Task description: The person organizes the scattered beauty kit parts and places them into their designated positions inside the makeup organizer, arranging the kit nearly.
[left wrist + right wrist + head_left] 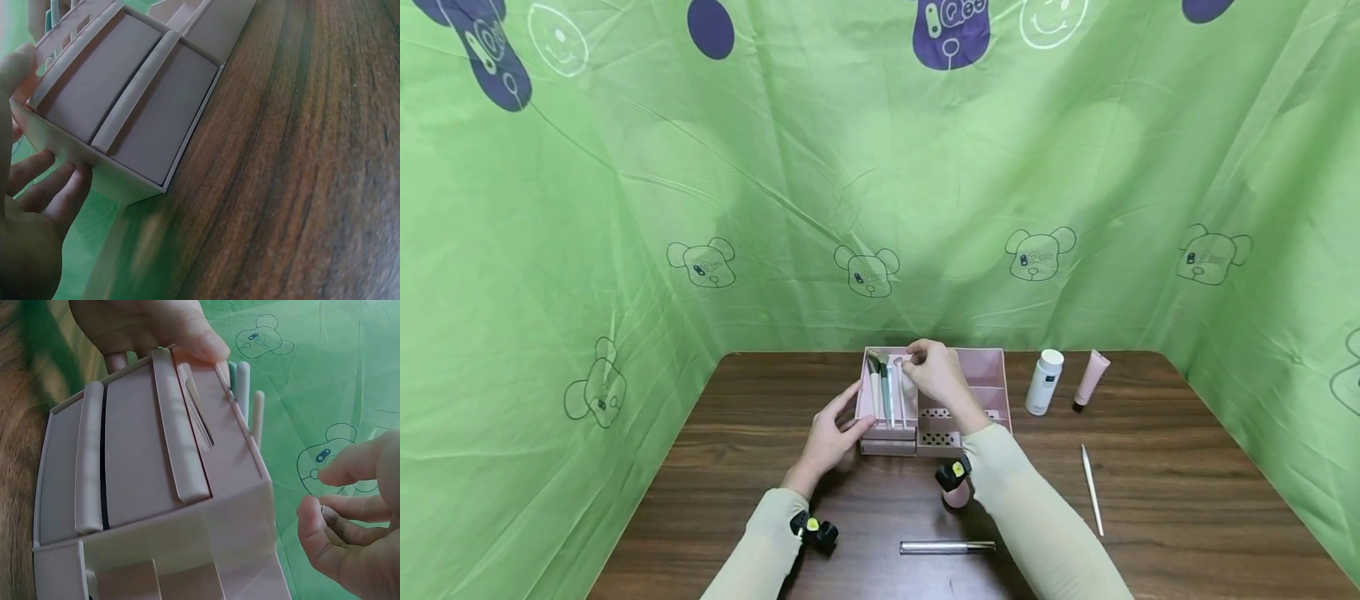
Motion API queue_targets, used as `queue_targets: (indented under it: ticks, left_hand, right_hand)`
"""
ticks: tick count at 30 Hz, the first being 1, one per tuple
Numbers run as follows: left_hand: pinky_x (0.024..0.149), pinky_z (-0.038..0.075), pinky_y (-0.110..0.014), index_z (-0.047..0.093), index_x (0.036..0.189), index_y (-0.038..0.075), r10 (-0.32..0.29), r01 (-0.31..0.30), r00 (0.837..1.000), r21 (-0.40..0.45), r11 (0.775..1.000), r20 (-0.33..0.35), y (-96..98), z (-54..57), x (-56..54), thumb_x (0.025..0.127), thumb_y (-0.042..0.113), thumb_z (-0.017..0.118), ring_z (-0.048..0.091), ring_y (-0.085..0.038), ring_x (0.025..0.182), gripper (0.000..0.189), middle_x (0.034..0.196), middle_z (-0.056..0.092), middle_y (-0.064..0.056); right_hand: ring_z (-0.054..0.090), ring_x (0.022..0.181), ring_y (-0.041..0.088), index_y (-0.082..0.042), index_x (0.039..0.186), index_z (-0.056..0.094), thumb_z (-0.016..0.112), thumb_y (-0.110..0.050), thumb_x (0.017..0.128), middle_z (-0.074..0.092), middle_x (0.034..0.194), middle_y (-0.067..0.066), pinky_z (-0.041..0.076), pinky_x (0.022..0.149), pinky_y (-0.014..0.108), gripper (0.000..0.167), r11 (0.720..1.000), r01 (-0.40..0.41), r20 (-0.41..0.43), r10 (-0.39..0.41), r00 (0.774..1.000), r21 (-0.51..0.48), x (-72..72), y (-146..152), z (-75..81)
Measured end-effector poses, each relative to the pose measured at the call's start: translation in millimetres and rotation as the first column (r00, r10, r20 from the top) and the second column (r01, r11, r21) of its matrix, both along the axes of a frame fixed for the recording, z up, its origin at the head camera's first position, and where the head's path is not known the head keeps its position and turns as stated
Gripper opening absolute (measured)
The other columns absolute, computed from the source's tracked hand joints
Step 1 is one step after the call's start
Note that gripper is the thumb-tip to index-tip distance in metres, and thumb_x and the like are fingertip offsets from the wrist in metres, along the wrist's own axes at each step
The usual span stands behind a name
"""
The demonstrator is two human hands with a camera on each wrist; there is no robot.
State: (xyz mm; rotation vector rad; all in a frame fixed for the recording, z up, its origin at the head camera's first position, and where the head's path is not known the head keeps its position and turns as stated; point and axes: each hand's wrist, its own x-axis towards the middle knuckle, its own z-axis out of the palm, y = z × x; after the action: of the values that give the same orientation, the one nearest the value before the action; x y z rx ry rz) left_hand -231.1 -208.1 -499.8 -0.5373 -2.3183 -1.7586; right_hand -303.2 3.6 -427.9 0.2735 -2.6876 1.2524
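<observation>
A pink cosmetics organizer (988, 368) stands at the back of the table, with two drawers (134, 450) low on its left part. Several makeup brushes (884, 390) stand in its left compartment. My left hand (827, 437) holds the organizer's left side, thumb at the front upper edge and fingers against the side wall (69, 139). Over the brush compartment is my right hand (938, 372), close to the brush tops in the head view. In the right wrist view, its fingers are bent loosely, with a gap between thumb and index finger and nothing visible in it.
Right of the organizer are a white bottle (1043, 385) and a pink tube (1090, 382). A white pen-shaped stick (1092, 492) lies nearer. In front lie a silver pen-like tube (946, 547) and a pink rounded item (957, 498), partly hidden by the wrist camera. Green cloth (925, 183) surrounds the table.
</observation>
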Motion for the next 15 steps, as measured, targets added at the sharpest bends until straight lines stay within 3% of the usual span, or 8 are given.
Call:
queue_targets:
  ticks: [1, 15]
  left_hand:
    - [0.099, 0.051, -0.05, 0.043, 0.145, 0.001, 0.007, -0.007, 1.0, 0.002, 1.0, 0.004, -0.7, -4.2, -2.4, 0.088, 0.015, 0.074, 0.053, -0.042, 0.123, 0.067, 0.143, 0.048, -0.025]
    - [0.101, 0.048, -0.054, 0.041, 0.146, -0.001, -0.007, 0.007, 1.0, -0.006, 1.0, 0.021, -0.6, 1.8, 2.7, 0.088, 0.013, 0.073, 0.051, -0.046, 0.123, 0.067, 0.143, 0.045, -0.029]
  right_hand:
    - [0.062, 0.074, 0.014, -0.01, 0.109, 0.072, 0.07, -0.016, 0.081, 0.071, 0.083, -0.002, 0.055, 0.072, 0.031, 0.028, 1.0, -0.002, -0.005, 0.002, 1.0, -0.003, 1.2, 2, 0.7]
    - [0.066, 0.087, 0.018, -0.011, 0.112, 0.07, 0.069, -0.019, 0.083, 0.072, 0.091, -0.001, 0.056, 0.081, 0.036, 0.03, 1.0, 0.015, -0.006, -0.015, 1.0, 0.008, 14.4, 32, 1.5]
